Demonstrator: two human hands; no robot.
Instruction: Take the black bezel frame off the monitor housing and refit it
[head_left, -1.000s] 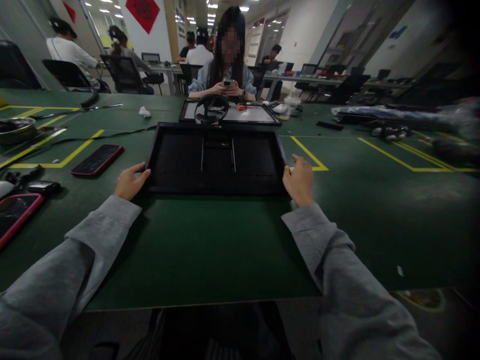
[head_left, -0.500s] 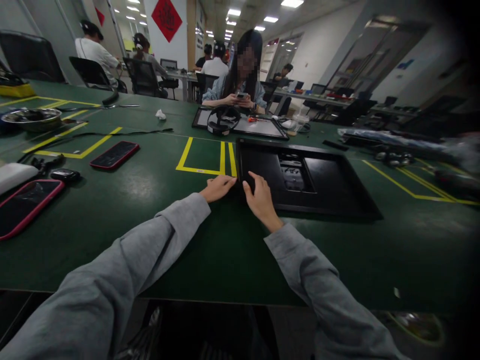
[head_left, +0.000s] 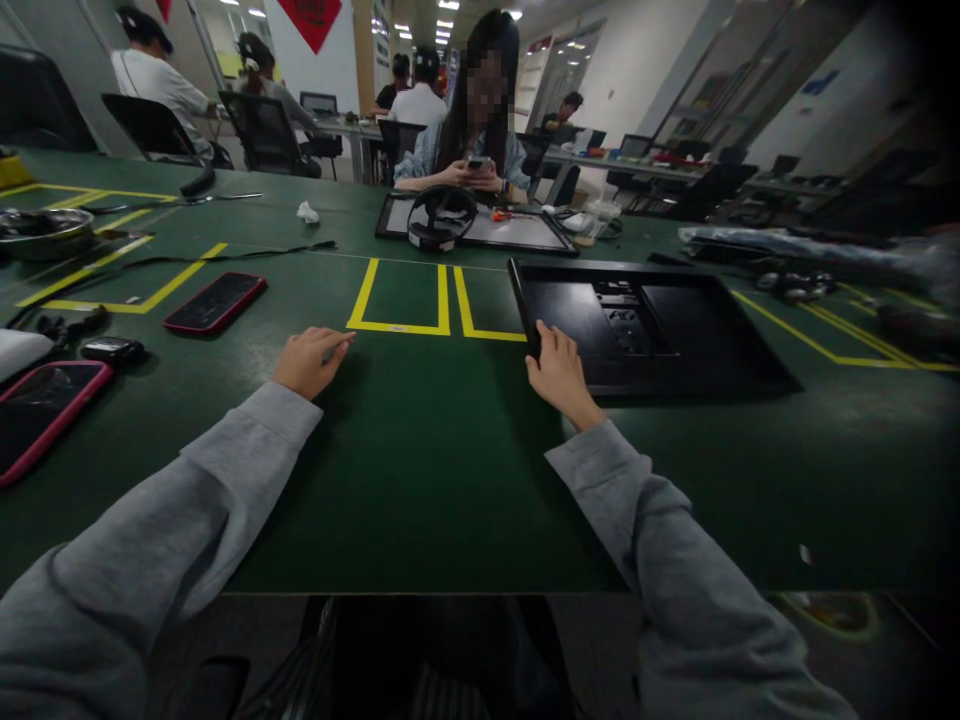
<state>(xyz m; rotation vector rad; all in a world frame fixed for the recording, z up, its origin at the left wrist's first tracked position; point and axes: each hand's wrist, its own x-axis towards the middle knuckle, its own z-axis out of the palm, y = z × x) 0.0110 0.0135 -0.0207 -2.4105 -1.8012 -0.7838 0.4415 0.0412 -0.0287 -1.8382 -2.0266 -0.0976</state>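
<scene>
A black shallow rectangular panel with a raised rim, like a monitor's back shell, lies on the green table to the right of centre. My right hand grips its near left edge, with fingers over the rim and the thumb on the outer side. Some of that edge is hidden behind the fingers. To the left, my left hand hovers low over or rests on the tabletop, apart from the panel. Its fingers are loosely bent, with a small gap at the thumb, and I see nothing held.
Yellow tape outlines mark the green table. Two red-edged phones lie left. Across the table a person holds a phone behind a framed panel bearing a black headset. Plastic-wrapped parts lie right.
My left hand has left the panel's edge and moved left. My right hand, now on the panel's left edge, has shifted right along with the panel. The camera view has tipped down slightly.
</scene>
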